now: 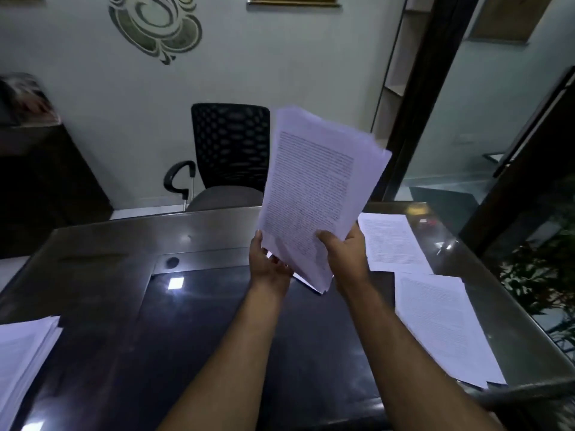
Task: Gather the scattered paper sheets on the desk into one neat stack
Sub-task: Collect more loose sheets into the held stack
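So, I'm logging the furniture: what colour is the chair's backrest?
Black mesh backrest, clearest in the head view.

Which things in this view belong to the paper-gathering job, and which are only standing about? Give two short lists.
Part of the job:
held bundle of sheets, gripped by the left hand and right hand
far sheet on the desk
near sheets at the right edge
stack at the left edge
desk

Only standing about:
office chair
wall ornament
plant

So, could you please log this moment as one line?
both hands: holding white printed paper bundle | dark glossy desk: loose sheets remain
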Action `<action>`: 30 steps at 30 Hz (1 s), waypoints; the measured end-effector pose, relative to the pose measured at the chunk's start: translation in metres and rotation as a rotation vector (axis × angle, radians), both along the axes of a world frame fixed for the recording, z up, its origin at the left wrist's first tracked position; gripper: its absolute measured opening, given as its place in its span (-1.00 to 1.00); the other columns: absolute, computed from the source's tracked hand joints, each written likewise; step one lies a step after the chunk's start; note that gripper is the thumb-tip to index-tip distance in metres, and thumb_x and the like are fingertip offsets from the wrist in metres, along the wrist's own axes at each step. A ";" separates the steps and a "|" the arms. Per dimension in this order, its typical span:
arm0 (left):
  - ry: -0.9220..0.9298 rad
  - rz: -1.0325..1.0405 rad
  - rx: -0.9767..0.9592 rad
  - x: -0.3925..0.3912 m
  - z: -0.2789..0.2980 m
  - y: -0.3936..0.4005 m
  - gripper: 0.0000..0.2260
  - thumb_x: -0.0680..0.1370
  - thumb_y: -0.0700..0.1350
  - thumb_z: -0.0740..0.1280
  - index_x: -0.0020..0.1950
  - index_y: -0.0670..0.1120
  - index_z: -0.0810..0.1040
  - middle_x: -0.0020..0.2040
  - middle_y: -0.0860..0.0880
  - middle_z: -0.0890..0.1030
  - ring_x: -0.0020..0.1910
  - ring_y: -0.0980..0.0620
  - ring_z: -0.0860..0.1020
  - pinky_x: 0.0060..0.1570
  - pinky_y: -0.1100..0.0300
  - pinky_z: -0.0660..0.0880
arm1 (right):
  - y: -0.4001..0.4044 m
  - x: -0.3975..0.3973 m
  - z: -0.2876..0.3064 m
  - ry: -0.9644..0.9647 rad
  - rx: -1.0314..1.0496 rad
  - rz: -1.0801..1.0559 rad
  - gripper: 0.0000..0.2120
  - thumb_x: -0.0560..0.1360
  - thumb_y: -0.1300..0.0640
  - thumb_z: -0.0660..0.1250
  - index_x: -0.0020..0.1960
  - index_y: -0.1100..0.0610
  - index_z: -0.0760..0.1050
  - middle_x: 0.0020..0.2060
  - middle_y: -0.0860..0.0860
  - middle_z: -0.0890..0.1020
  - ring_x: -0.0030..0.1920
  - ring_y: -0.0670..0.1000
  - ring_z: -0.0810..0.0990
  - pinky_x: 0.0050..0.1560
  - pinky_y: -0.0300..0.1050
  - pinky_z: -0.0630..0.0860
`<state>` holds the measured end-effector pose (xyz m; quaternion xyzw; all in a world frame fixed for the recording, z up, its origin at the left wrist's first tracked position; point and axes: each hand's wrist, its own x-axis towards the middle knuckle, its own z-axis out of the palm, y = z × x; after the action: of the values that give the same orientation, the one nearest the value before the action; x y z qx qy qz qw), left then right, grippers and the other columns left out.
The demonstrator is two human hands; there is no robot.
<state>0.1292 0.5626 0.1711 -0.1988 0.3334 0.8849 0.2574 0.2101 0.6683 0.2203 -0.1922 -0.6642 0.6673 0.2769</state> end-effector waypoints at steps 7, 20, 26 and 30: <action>0.064 -0.078 -0.223 0.034 0.013 -0.069 -0.66 0.48 0.07 0.40 0.14 -0.10 0.57 0.05 -0.13 0.66 0.03 -0.15 0.63 0.10 -0.10 0.57 | -0.046 0.022 0.006 0.018 -0.188 0.012 -0.78 0.47 0.20 0.48 -0.02 -0.03 0.50 -0.03 -0.07 0.63 0.02 0.01 0.61 0.00 -0.06 0.60; 0.182 0.128 -0.319 0.007 -0.008 -0.254 -0.55 0.48 -0.46 0.13 0.33 -0.19 0.44 0.26 -0.19 0.58 0.18 -0.27 0.56 0.20 -0.27 0.47 | -0.227 -0.017 -0.025 -0.090 -0.162 0.111 -0.78 0.52 0.29 0.39 0.12 0.08 0.52 0.04 -0.02 0.65 0.08 0.03 0.63 0.11 0.02 0.60; 0.111 0.197 -0.479 -0.038 -0.034 -0.393 -0.68 0.47 -0.42 0.27 0.20 -0.21 0.45 0.07 -0.23 0.60 -0.05 -0.18 0.59 -0.06 -0.01 0.59 | -0.364 -0.070 -0.048 -0.156 -0.168 0.099 -0.74 0.51 0.35 0.31 0.13 0.12 0.54 -0.05 -0.09 0.66 0.03 0.03 0.64 -0.01 -0.10 0.59; 0.113 0.306 -0.989 -0.069 -0.057 -0.494 -0.38 0.40 -0.24 0.43 0.43 -0.14 0.33 0.30 -0.21 0.51 0.16 -0.20 0.54 0.19 -0.05 0.53 | -0.443 -0.095 -0.067 -0.251 -0.108 0.121 -0.70 0.48 0.31 0.24 0.19 0.21 0.52 -0.02 0.05 0.65 0.02 0.10 0.62 -0.08 -0.12 0.52</action>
<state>0.0598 0.0688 0.1141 -0.2948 0.6921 0.6586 -0.0180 0.1151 0.2250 0.1530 -0.2485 -0.6672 0.6880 0.1402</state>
